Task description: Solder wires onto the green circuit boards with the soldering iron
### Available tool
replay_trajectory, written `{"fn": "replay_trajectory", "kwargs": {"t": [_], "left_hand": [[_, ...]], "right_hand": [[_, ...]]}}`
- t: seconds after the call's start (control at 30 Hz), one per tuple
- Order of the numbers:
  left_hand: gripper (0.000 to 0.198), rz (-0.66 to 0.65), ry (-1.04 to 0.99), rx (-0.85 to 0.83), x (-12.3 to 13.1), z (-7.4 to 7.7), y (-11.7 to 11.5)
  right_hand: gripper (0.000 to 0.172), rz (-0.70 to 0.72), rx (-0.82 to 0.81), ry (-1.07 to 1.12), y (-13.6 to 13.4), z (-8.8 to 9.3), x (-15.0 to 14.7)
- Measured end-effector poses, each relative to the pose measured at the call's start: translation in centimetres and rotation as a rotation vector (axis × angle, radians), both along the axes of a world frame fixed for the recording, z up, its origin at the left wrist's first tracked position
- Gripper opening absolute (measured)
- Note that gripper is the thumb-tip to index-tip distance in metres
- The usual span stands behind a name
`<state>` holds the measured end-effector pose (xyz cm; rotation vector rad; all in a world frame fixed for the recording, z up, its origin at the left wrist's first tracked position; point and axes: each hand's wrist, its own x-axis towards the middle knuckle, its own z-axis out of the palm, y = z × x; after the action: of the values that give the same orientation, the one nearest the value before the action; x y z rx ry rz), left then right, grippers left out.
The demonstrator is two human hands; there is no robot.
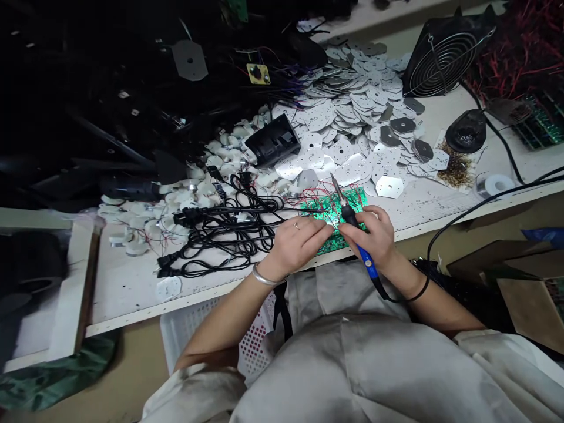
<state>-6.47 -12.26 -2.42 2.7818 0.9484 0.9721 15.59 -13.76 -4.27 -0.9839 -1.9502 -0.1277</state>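
My right hand (376,238) is closed around a soldering iron (367,263) with a blue handle and black grip. Its metal tip points up and away, above a panel of green circuit boards (359,198) at the bench's front edge. Thin red wires (314,192) lie across the panel. My left hand (299,241), with a bracelet at the wrist, rests over the panel's left part. Its fingers are pressed together, and whatever is between the fingertips is too small to make out. The fingertips of both hands come close together over the panel.
Black power cords (229,226) lie tangled left of my hands. Behind are piles of silvery plates (352,111) and white round parts (132,226). A fan (445,56), a black dish (466,130) and a solder spool (493,185) stand right. The iron's cable (467,208) crosses the edge.
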Motion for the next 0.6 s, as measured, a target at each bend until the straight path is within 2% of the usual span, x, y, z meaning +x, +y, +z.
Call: {"fn": "replay_trajectory", "kwargs": {"t": [0.13, 0.23, 0.43, 0.5, 0.6], "left_hand": [[0.017, -0.068, -0.081, -0.077, -0.3, -0.3, -0.7], [0.013, -0.106, -0.19, -0.224, 0.0, -0.1, -1.1], [0.007, -0.017, -0.462, -0.354, 1.1, 0.4, -1.8], [0.007, 0.013, -0.488, -0.377, 1.2, 0.4, -1.9], [0.006, 0.013, -0.512, -0.392, 1.3, 0.4, -2.0]], "right_hand": [[0.012, 0.078, -0.034, -0.116, -0.9, 0.6, 0.5], [0.007, 0.169, -0.1, -0.047, -1.3, 0.8, 0.5], [0.008, 0.179, -0.238, 0.212, -1.6, 0.9, -1.3], [0.008, 0.158, -0.283, 0.255, -1.7, 0.9, -1.9], [0.012, 0.15, -0.245, 0.276, -1.8, 0.9, -2.2]]}}
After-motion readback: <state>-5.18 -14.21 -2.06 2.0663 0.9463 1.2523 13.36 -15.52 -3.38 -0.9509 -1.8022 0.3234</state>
